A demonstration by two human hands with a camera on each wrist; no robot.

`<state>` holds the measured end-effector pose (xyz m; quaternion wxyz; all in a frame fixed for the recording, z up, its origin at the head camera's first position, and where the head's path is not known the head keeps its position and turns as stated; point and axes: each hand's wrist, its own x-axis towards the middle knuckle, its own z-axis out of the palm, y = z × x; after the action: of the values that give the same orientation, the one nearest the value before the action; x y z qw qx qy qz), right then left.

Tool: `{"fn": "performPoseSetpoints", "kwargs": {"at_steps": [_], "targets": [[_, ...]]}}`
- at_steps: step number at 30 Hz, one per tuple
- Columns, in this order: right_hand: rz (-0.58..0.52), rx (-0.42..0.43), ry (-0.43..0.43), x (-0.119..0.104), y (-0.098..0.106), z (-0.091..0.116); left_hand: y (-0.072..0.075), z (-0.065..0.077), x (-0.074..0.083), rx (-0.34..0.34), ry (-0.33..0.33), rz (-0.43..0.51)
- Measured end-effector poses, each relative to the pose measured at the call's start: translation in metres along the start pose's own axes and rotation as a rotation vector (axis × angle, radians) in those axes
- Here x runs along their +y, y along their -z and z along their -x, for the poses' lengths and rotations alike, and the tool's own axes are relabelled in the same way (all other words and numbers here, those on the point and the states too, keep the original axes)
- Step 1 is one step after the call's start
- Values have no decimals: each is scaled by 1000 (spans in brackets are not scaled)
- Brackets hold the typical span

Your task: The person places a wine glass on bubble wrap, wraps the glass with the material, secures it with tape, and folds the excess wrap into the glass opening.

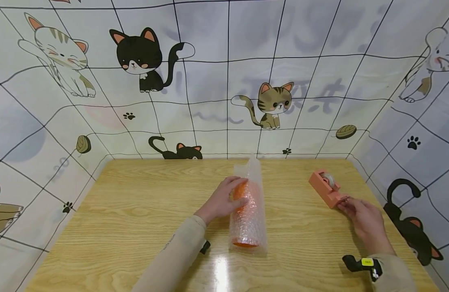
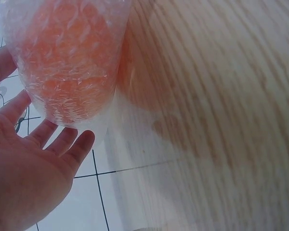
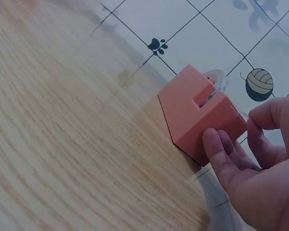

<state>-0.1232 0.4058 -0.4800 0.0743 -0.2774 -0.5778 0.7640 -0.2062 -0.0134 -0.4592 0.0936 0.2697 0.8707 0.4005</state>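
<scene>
An orange cylinder-like object (image 1: 245,244) lies rolled in clear bubble wrap (image 1: 259,202) at the middle of the table. My left hand (image 1: 222,199) rests on the roll from its left side, with thumb and fingers spread apart. In the left wrist view, slightly bent fingertips (image 2: 82,144) touch the wrap (image 2: 67,72). To the right stands a coral-pink tape dispenser (image 1: 324,190) holding a clear roll of tape (image 1: 328,179). At its toothed end, my right hand (image 3: 265,168) pinches the tape's end between thumb and index finger. Other fingers of that hand touch the dispenser's side (image 3: 188,120).
The wood-grain table (image 1: 155,194) meets a cat-print cloth (image 1: 210,81) at the back and both sides. The dispenser stands close to the table's right edge. A dark wrist camera (image 1: 363,263) sits on the right sleeve.
</scene>
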Motion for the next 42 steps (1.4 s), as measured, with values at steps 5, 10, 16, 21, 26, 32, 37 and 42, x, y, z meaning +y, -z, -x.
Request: {"fn": "performPoseSetpoints", "kwargs": {"at_steps": [5, 10, 16, 21, 26, 32, 37, 42], "targets": [[-34, -27, 5, 1, 3, 0, 0, 0, 0, -2, 1, 2], [-20, -38, 24, 3, 5, 1, 0, 0, 1, 1, -2, 1], [-21, -55, 39, 4, 6, 1, 0, 0, 2, 1, -2, 8], [28, -101, 47, 6, 8, 0, 0, 0, 3, 3, 4, 17], [4, -156, 38, 8, 10, -2, 0, 0, 3, -3, 11, 15], [7, -162, 54, 10, 6, -4, 1, -1, 1, 0, 17, 2], [51, -117, 33, 13, 3, -6, 0, -2, -1, -3, 22, -2], [59, -108, 29, 14, 5, -8, -1, -2, -1, -11, 25, 9]]}}
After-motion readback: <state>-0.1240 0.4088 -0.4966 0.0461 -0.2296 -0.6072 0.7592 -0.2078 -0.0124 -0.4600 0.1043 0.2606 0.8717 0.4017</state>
